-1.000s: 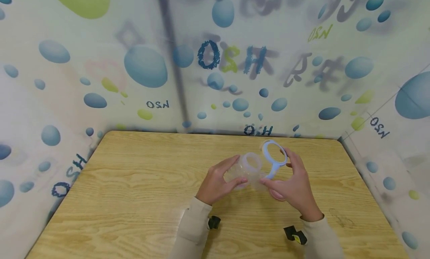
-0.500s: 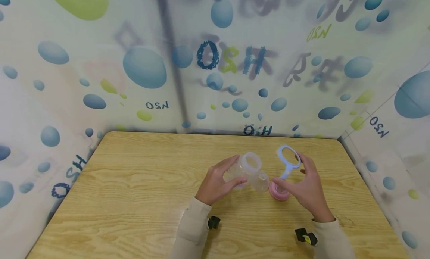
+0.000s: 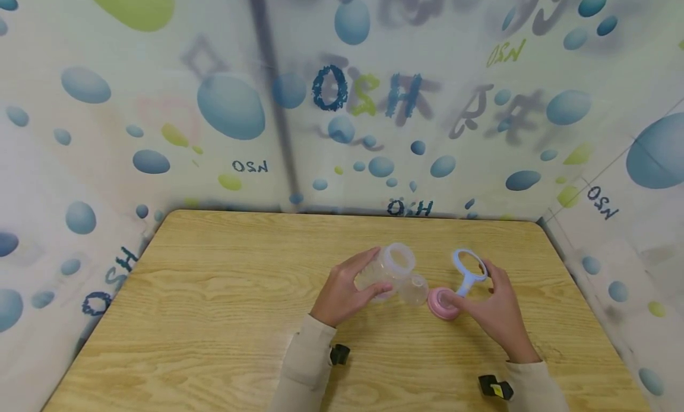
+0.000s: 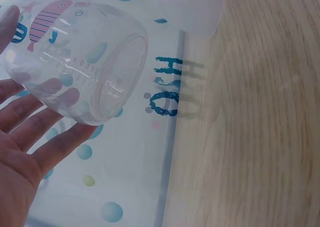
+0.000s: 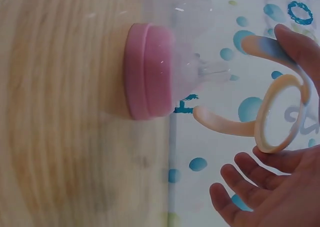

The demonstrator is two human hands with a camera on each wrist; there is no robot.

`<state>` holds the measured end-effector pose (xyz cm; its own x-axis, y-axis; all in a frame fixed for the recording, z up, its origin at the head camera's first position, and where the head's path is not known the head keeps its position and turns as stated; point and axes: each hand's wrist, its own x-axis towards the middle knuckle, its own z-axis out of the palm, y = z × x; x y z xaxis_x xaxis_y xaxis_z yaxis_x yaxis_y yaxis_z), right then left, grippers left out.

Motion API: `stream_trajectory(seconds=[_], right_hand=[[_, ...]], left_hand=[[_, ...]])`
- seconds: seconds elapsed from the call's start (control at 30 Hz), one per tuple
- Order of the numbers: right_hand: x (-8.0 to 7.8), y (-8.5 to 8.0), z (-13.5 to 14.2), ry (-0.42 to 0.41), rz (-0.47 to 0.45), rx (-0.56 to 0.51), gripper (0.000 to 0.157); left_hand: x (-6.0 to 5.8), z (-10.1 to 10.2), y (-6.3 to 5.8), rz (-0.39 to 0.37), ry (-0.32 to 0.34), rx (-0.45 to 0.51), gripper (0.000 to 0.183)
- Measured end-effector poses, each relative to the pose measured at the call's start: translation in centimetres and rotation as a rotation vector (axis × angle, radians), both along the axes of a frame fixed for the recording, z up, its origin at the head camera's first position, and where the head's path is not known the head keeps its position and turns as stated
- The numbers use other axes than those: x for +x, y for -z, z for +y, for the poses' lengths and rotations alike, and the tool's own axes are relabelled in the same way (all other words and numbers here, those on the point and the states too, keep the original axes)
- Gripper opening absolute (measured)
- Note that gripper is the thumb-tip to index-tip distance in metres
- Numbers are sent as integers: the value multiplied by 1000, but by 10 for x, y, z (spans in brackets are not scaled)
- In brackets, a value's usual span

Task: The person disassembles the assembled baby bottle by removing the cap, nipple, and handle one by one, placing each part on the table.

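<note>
Filling the lower half of the head view, the counter (image 3: 214,317) ran up to a curtain (image 3: 160,103) printed with blue and green drops. Just right of the frame's centre, the left hand (image 3: 342,293) kept its grip clenched round a clear bottle (image 3: 387,272), fingers over the top and thumb below, the open mouth tilted up and away. In the left wrist view the bottle (image 4: 75,62) lay across the fingers (image 4: 35,132), a striped fish printed on its side. Just beside the bottle, toward the right, a clear cap (image 3: 414,290) sat on the counter. Right of that stood a pink collar (image 3: 442,304), base down on the wood, near the cap. The right hand (image 3: 494,314) pinched a blue handle (image 3: 469,268) that rose from the collar, its ring tipped toward the upper right. In the right wrist view the collar (image 5: 147,77) carried a clear teat (image 5: 200,74), and the handle's ring (image 5: 280,112) rested against the fingers (image 5: 295,47).
</note>
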<state>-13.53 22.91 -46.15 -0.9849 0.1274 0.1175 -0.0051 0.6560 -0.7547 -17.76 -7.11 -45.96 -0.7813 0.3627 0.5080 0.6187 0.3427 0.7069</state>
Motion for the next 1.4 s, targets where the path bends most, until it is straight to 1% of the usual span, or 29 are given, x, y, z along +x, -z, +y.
stream_trajectory(seconds=[0.17, 0.43, 0.57, 0.73, 0.87, 1.03, 1.23, 1.4], right_hand=[[2, 7, 6, -8, -35, 7, 105], [5, 12, 12, -19, -104, 51, 104], [6, 15, 15, -27, -111, 63, 104], [7, 18, 18, -26, -110, 64, 104], [8, 21, 21, -28, -115, 60, 104], [10, 24, 24, -30, -136, 67, 107], [12, 27, 27, -43, -161, 77, 109], [13, 27, 28, -47, -200, 81, 109]], left_hand=[[0, 0, 1, 12, -5, -3, 67], [-1, 1, 3, 24, -2, 6, 67], [-2, 1, 4, 36, -4, 1, 67], [-2, 1, 4, 27, -1, 9, 67], [-1, 1, 4, 3, -5, 9, 66], [-1, 1, 3, -14, -7, 12, 66], [0, 1, 2, -4, -14, 8, 65], [0, 1, 1, -7, -17, 16, 66]])
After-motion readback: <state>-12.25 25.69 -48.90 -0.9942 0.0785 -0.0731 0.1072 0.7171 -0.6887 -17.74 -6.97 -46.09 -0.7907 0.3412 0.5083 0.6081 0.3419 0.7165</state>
